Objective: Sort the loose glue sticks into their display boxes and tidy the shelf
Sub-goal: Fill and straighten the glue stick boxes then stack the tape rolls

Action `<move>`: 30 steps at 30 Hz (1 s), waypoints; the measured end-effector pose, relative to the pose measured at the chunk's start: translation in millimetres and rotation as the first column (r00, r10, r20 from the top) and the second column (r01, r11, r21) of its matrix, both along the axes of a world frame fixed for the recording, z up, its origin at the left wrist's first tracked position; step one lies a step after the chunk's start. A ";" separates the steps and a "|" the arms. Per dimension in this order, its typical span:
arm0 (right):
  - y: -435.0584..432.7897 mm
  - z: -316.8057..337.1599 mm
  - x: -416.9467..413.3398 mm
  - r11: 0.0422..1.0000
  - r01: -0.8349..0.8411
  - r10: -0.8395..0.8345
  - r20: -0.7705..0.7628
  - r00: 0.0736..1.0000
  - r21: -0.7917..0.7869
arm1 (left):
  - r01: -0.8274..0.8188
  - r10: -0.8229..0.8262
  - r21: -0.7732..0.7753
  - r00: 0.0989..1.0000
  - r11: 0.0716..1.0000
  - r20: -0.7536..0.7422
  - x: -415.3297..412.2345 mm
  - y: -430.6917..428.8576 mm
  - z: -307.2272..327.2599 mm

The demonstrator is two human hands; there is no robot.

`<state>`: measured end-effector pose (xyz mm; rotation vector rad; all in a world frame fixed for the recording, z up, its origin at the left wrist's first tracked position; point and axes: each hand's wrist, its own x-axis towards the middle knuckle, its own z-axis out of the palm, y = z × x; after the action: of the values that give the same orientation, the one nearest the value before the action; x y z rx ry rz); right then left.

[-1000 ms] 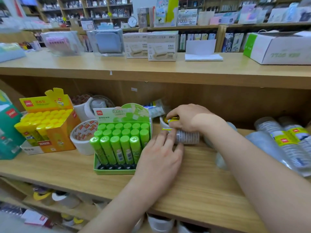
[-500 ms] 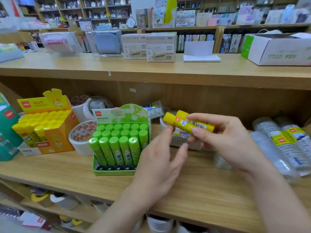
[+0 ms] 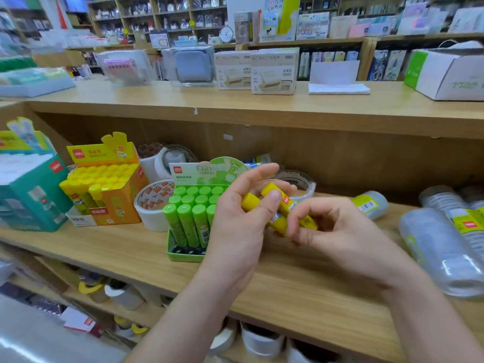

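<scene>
Two yellow glue sticks (image 3: pixel 281 205) lie side by side between both hands, above the wooden shelf (image 3: pixel 301 284). My left hand (image 3: pixel 235 231) pinches their capped ends with thumb and fingers. My right hand (image 3: pixel 340 231) grips their lower ends. Just left of the hands stands the green display box (image 3: pixel 188 226) full of green glue sticks. Further left is the orange display box (image 3: pixel 104 189) holding yellow glue sticks.
Rolls of tape (image 3: pixel 153 205) lie between and behind the two boxes. A teal box (image 3: pixel 28 195) stands at far left. Clear wrapped tubes (image 3: pixel 442 244) lie on the right of the shelf. White boxes (image 3: pixel 273 72) sit on the upper shelf.
My right hand lifted two yellow glue sticks from behind the green box toward me. My left hand rose from the shelf and took hold of their capped ends.
</scene>
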<state>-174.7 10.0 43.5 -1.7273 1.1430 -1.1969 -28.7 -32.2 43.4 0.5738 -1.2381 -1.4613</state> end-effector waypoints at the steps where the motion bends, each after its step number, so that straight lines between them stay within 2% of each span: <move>1: -0.5 1.8 2.1 0.999 -0.032 0.031 0.053 0.998 0.023 | -0.021 0.020 -0.012 1.000 1.000 -0.013 2.6 -0.4 1.8; 4: -6.2 11.9 4.5 0.994 -0.033 0.006 0.250 0.968 0.101 | -0.104 0.104 -0.074 0.995 0.992 -0.009 18.7 -4.9 8.7; 5: -11.5 13.5 2.7 0.995 0.051 -0.070 0.221 0.973 0.090 | -0.146 0.155 -0.146 0.986 0.978 0.054 26.0 -7.7 9.1; 6: -18.5 15.3 0.6 0.985 0.172 -0.175 0.105 0.979 0.034 | -0.169 0.212 -0.248 0.965 0.954 0.158 32.7 -10.4 8.7; 7: -27.8 17.2 -0.7 0.959 0.276 -0.281 -0.085 0.956 -0.066 | -0.149 0.260 -0.359 0.923 0.921 0.285 37.7 -12.3 7.0; 8: -38.4 20.8 0.4 0.932 0.316 -0.357 -0.284 0.890 -0.179 | -0.093 0.306 -0.460 0.857 0.883 0.414 40.2 -11.4 5.0; 10: -64.6 23.5 4.2 0.921 0.251 -0.383 -0.567 0.729 -0.299 | 0.007 0.462 -0.631 0.676 0.776 0.575 38.2 -4.3 -0.9; 12: -91.2 22.7 11.6 0.950 0.196 -0.313 -0.745 0.589 -0.244 | 0.109 0.609 -0.743 0.501 0.660 0.615 35.4 2.4 -6.1; 13: -102.3 22.4 16.5 0.957 0.219 -0.280 -0.810 0.515 -0.192 | 0.175 0.636 -0.743 0.414 0.646 0.651 34.4 5.0 -6.9; 15: -119.0 22.0 22.0 0.955 0.265 -0.231 -0.895 0.381 -0.134 | 0.239 0.658 -0.696 0.228 0.677 0.718 35.3 2.6 -14.2; 17: -127.2 19.6 23.4 0.950 0.276 -0.234 -0.922 0.308 -0.148 | 0.288 0.706 -0.693 0.077 0.660 0.704 37.4 -1.0 -17.9; 18: -129.0 19.1 23.2 0.944 0.277 -0.259 -0.919 0.297 -0.177 | 0.306 0.720 -0.693 0.034 0.653 0.693 37.9 -1.3 -19.4; 20: -127.9 20.8 21.9 0.930 0.289 -0.313 -0.904 0.293 -0.228 | 0.314 0.755 -0.723 0.031 0.615 0.655 36.9 -3.9 -25.1; 23: -110.9 28.8 13.6 0.884 0.390 -0.387 -0.869 0.307 -0.257 | 0.269 0.733 -0.736 0.132 0.621 0.667 30.0 -3.0 -25.9; 26: -80.6 30.7 -10.0 0.795 0.529 -0.495 -0.822 0.281 -0.298 | 0.248 0.699 -0.736 0.232 0.630 0.677 14.9 -1.4 -26.1; 30: -47.8 27.9 -37.9 0.710 0.667 -0.476 -0.853 0.215 -0.228 | 0.304 0.654 -0.708 0.272 0.637 0.706 -12.7 -1.8 -23.0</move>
<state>-212.6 -37.9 71.5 -1.8082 2.6659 -0.3682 -41.3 -34.0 20.5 1.0266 -2.4494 0.0024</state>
